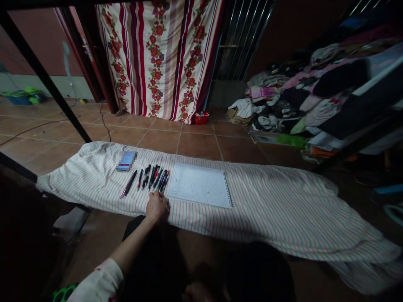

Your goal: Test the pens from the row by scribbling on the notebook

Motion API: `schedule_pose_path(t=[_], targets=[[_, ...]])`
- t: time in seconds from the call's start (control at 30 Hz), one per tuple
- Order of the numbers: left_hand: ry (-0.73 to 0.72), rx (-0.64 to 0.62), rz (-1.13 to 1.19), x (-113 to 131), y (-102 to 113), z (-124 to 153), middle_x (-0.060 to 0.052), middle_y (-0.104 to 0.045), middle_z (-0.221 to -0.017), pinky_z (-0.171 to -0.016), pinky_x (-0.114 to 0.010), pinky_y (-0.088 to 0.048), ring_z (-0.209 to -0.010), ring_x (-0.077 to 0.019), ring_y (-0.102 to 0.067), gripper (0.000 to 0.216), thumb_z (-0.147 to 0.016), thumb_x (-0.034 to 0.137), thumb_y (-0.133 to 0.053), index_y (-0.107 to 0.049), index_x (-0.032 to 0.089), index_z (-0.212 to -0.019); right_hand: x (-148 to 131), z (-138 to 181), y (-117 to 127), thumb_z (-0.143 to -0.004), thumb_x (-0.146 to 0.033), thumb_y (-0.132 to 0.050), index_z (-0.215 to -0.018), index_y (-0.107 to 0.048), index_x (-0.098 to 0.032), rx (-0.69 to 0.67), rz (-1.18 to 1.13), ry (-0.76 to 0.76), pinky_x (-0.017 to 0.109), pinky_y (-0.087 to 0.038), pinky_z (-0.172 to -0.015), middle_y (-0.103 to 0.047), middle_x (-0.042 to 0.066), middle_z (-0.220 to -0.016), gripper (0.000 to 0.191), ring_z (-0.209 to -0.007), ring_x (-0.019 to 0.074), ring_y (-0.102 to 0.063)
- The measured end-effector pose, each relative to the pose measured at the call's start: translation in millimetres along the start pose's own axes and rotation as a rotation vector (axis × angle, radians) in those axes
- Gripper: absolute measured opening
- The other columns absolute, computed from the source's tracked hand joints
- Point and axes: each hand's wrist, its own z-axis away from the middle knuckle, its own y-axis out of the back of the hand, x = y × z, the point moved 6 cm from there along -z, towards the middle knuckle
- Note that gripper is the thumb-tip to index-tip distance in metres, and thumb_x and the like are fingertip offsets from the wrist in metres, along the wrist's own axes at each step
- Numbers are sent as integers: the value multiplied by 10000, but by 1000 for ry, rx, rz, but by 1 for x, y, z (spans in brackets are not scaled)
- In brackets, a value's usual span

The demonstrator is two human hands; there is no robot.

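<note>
My left hand [156, 206] reaches out over a striped cloth [283, 209] spread on the floor, its fingers curled closed just below a row of several pens [154, 178]. Whether it grips a pen I cannot make out. Right of the pens lies a spiral-bound sketch pad [200, 184] with a faint drawing. A phone [126, 161] rests on the cloth above the pens' left end. My right hand is out of view.
A floral striped curtain [160, 54] hangs at the back, with a small red basket [201, 118] at its foot. Piles of clothes [315, 96] fill the right side. A black metal frame [44, 75] crosses the left. Cables run over the tiled floor [195, 142].
</note>
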Motion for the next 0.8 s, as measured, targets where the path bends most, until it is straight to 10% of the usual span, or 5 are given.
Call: schedule_pose_path(t=[0.27, 0.5, 0.63, 0.8], targets=[[-53, -46, -75, -7, 9, 12, -101, -611, -953, -745, -261, -442, -857, -178, -628, 174, -834, 212, -513, -590, 144, -974, -15, -27, 17, -824, -157, -558, -843, -689, -155, 57, 84, 50, 342, -468, -814, -700, 88, -931, 132, -899, 214, -640], [-38, -5, -86, -18, 27, 4, -71, -593, -999, -718, -261, -437, -866, -169, -618, 179, -866, 229, -469, -593, 188, -988, -37, -27, 128, -801, -210, -512, -839, -653, -177, 72, 41, 295, 203, -409, -582, -687, -7, -711, 150, -649, 120, -612], [-54, 22, -136, 1, 17, -19, -62, -572, -1019, -681, -278, -437, -855, -184, -615, 201, -880, 289, -446, -611, 219, -971, -60, -52, 214, -824, -221, -478, -772, -605, -180, 531, 10, 418, 205, -412, -572, -632, -18, -639, 144, -590, 108, -577], [-111, 74, -250, 24, 2, -49, -96, -535, -1043, -662, -296, -433, -900, -219, -596, 241, -884, 304, -435, -596, 188, -1020, -81, -118, 250, -780, -150, -538, -760, -578, -176, 728, 92, 379, 259, -428, -718, -618, 25, -733, 51, -729, 150, -574]])
